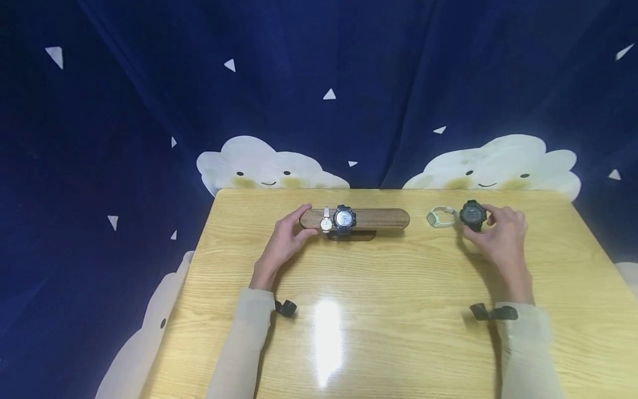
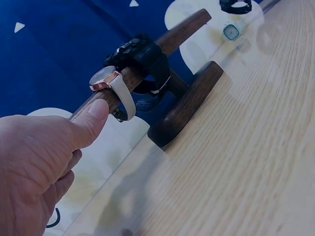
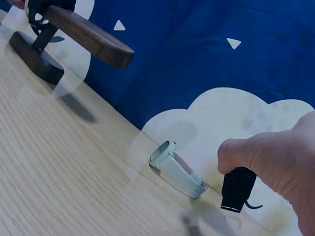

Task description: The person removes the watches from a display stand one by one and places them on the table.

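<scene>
A dark wooden watch stand [image 1: 381, 218] has a long bar raised over a shorter base [image 2: 189, 108]. On its left half hang a white-strapped watch with a rose-gold case [image 1: 326, 223] and, beside it, a chunky black watch [image 1: 344, 219]. My left hand [image 1: 286, 238] grips the bar's left end, thumb close to the white strap. At the right, my right hand [image 1: 500, 233] pinches another black watch [image 1: 472, 214] between thumb and fingers, its strap [image 3: 238, 189] hanging down. A pale mint watch [image 1: 442, 216] lies on its side on the table, just left of that hand.
The light wood table [image 1: 399, 310] ends at the back against a dark blue curtain [image 1: 299, 66] printed with white clouds and triangles. Black camera mounts [image 1: 286, 308] sit at both wrists, over the sleeves' cuffs.
</scene>
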The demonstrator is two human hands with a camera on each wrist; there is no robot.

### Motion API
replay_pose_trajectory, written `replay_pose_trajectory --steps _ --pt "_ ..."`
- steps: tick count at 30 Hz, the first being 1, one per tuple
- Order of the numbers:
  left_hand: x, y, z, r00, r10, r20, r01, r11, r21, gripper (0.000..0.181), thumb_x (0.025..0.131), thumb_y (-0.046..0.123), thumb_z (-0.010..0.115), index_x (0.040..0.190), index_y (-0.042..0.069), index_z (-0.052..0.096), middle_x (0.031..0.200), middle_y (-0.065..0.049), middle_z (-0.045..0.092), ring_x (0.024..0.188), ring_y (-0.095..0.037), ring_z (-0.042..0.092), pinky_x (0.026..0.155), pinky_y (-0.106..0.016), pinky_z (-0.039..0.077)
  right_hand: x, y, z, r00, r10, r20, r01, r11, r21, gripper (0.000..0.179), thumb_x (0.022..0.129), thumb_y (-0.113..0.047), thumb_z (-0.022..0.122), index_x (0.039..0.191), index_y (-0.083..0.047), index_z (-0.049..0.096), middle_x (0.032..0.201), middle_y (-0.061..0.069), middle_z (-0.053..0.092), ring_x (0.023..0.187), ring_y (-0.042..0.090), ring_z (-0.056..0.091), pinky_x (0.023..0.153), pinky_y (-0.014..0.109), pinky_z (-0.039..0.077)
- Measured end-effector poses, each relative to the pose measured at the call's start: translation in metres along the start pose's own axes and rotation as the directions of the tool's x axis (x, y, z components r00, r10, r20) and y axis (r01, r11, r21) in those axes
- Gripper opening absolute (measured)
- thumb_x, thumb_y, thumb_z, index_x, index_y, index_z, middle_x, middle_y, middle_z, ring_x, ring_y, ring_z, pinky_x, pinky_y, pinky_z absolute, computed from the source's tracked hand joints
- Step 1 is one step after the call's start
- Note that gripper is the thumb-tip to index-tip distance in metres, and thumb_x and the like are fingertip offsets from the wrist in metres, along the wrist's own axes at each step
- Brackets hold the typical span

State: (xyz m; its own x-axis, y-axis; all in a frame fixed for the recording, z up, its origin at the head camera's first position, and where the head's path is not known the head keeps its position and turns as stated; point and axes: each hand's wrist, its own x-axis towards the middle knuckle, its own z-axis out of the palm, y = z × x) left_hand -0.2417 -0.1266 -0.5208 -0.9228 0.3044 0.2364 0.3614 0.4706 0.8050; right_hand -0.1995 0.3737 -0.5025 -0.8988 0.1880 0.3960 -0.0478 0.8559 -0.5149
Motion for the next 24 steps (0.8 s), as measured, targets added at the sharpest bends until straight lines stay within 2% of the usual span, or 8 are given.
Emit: replay_pose_trajectory --steps 6,20,24 --pt "0.000 0.001 0.001 1.000 -0.004 0.000 0.004 1.000 -0.006 0.070 0.093 0.024 0.078 0.156 0.018 0.049 0.153 -0.010 0.057 0.146 -0.026 0.047 0.124 -0.042 0.036 -0.001 0.009 -0.002 0.998 0.051 0.037 -0.049 0.998 -0.040 0.070 0.075 -0.014 0.091 0.136 0.005 0.063 0.093 0.020 0.055 0.093 0.038 0.038 0.084 0.051 0.027" --pt "0.000 0.001 0.001 1.000 -0.005 -0.002 0.005 1.000 0.005 0.071 0.093 0.024 0.079 0.156 0.016 0.049 0.153 -0.010 0.056 0.147 -0.027 0.046 0.125 -0.045 0.035 -0.003 0.014 -0.007 0.991 0.101 0.090 -0.094 0.992 -0.085 0.074 0.076 -0.011 0.089 0.141 0.006 0.057 0.100 0.025 0.056 0.098 0.044 0.039 0.090 0.059 0.028" --pt "0.000 0.001 0.001 1.000 -0.008 0.000 0.008 1.000 0.011 0.071 0.093 0.025 0.079 0.156 0.018 0.049 0.153 -0.010 0.056 0.148 -0.027 0.045 0.125 -0.044 0.035 -0.003 0.016 -0.006 0.984 0.137 0.110 -0.124 0.985 -0.120 0.077 0.077 -0.014 0.088 0.144 0.006 0.055 0.104 0.028 0.055 0.100 0.047 0.038 0.093 0.061 0.027"
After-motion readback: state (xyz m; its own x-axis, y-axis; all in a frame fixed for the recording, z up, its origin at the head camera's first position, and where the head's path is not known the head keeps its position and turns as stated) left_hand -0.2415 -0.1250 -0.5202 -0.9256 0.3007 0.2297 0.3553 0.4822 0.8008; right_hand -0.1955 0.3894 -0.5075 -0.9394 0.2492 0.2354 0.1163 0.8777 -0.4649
